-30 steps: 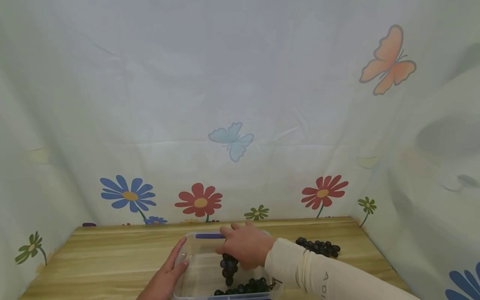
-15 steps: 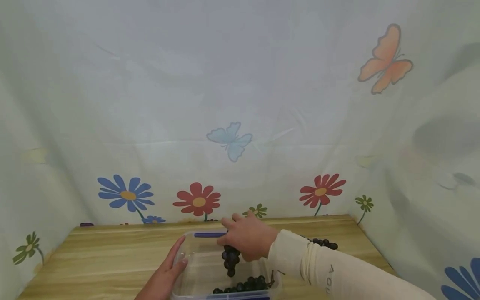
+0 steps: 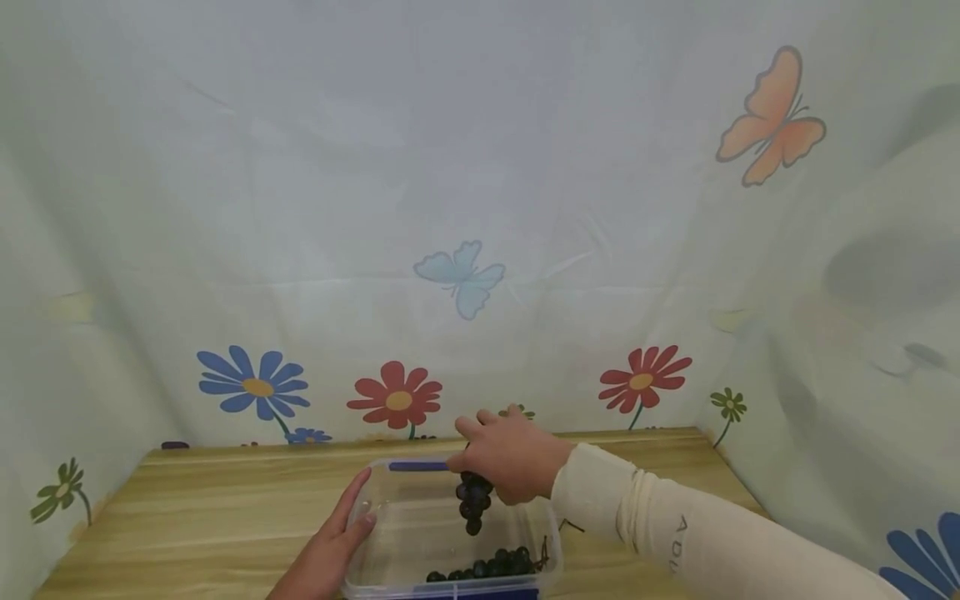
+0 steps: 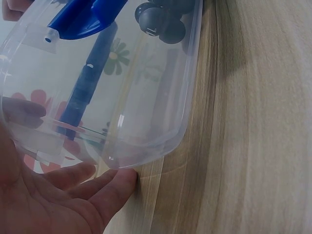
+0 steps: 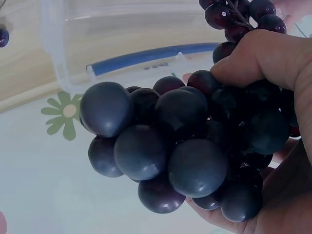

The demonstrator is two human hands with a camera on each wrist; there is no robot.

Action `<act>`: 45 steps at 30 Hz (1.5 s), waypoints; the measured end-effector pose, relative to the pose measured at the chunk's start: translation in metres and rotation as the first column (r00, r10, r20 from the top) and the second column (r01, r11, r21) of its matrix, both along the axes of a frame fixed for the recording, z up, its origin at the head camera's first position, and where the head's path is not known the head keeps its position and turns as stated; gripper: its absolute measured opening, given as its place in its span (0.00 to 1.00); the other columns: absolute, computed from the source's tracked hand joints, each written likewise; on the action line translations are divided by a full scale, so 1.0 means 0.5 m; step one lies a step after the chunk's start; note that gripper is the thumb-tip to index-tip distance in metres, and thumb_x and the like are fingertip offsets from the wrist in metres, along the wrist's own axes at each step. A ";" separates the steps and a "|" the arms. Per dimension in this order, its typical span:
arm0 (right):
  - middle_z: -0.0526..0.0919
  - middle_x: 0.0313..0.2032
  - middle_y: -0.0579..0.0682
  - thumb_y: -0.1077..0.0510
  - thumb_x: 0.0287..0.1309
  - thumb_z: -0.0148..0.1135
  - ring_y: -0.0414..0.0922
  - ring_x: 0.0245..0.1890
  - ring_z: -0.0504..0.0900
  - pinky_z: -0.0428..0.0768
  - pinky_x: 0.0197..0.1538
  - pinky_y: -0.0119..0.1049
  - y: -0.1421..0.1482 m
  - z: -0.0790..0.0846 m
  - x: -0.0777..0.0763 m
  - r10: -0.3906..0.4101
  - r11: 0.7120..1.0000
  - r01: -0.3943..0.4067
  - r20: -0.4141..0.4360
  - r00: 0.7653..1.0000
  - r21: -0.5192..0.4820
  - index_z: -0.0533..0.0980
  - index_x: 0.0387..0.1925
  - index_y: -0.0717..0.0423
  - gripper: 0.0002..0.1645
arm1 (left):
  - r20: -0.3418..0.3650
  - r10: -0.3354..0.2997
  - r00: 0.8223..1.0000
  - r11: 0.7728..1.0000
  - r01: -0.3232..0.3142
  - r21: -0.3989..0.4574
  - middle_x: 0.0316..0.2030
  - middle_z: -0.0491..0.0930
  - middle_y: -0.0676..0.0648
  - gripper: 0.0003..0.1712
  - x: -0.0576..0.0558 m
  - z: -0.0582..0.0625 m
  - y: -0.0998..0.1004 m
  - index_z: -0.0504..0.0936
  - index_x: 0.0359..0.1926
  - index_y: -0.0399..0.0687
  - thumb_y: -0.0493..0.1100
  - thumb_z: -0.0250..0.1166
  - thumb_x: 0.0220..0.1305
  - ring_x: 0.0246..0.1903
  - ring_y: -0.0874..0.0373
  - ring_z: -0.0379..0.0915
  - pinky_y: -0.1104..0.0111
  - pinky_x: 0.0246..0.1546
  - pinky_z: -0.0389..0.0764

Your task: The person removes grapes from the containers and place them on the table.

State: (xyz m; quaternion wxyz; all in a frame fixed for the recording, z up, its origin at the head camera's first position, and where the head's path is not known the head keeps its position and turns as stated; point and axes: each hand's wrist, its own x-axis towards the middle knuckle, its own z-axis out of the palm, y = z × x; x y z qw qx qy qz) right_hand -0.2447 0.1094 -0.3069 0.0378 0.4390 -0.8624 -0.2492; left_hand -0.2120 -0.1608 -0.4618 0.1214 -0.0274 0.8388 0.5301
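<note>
The right hand (image 3: 513, 460) grips a bunch of round, blue-black grapes (image 3: 473, 502), thumb and fingers closed around it, so that it hangs over a clear, rectangular plastic container (image 3: 408, 529) with blue strips (image 3: 417, 467) along its edges. The left hand (image 3: 326, 550) holds the container's left side, thumb over the rim and fingers along the outside, their tips at the lower corner in the left wrist view. A second bunch of dark grapes (image 3: 483, 568) lies inside, along the near wall, its brown stem (image 3: 545, 554) by the right-hand wall. The container stands on a wood-grained desk (image 3: 247, 500) before a pale curtain (image 3: 480, 150) printed with flowers and butterflies. A cream sleeve (image 3: 697, 533) covers the right forearm.
</note>
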 end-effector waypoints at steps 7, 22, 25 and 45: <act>0.77 0.55 0.44 0.48 0.56 0.78 0.44 0.46 0.79 0.85 0.45 0.46 0.020 0.016 0.000 -0.022 1.000 0.022 -0.010 1.000 -0.016 0.76 0.65 0.20 0.37 | 0.018 0.017 1.000 1.000 -0.017 0.000 0.83 0.42 0.31 0.40 -0.002 0.003 0.000 0.44 0.84 0.73 0.58 0.52 0.80 0.79 0.23 0.42 0.26 0.72 0.49; 0.77 0.56 0.47 0.56 0.54 0.78 0.46 0.47 0.77 0.84 0.43 0.50 0.107 0.033 -0.001 -0.086 0.992 0.087 0.015 0.996 -0.088 0.81 0.56 0.30 0.29 | 0.011 0.001 1.000 1.000 -0.001 0.012 0.82 0.41 0.31 0.40 -0.005 -0.005 -0.003 0.44 0.84 0.70 0.57 0.52 0.81 0.79 0.24 0.40 0.26 0.73 0.48; 0.77 0.57 0.48 0.56 0.53 0.80 0.46 0.47 0.77 0.84 0.45 0.51 0.123 0.038 0.002 -0.115 0.989 0.116 0.020 0.993 -0.096 0.81 0.58 0.30 0.32 | 0.013 0.002 1.000 1.000 -0.002 0.011 0.82 0.41 0.31 0.40 -0.004 -0.006 -0.002 0.43 0.84 0.70 0.57 0.52 0.81 0.79 0.23 0.40 0.25 0.72 0.48; 0.78 0.46 0.49 0.59 0.54 0.78 0.48 0.39 0.76 0.86 0.40 0.53 0.212 0.023 0.019 -0.215 0.971 0.213 -0.012 0.976 -0.105 0.84 0.52 0.36 0.25 | 0.042 0.003 0.999 1.000 -0.004 0.027 0.82 0.40 0.30 0.41 -0.003 -0.006 0.001 0.43 0.84 0.71 0.58 0.53 0.80 0.79 0.22 0.39 0.25 0.72 0.47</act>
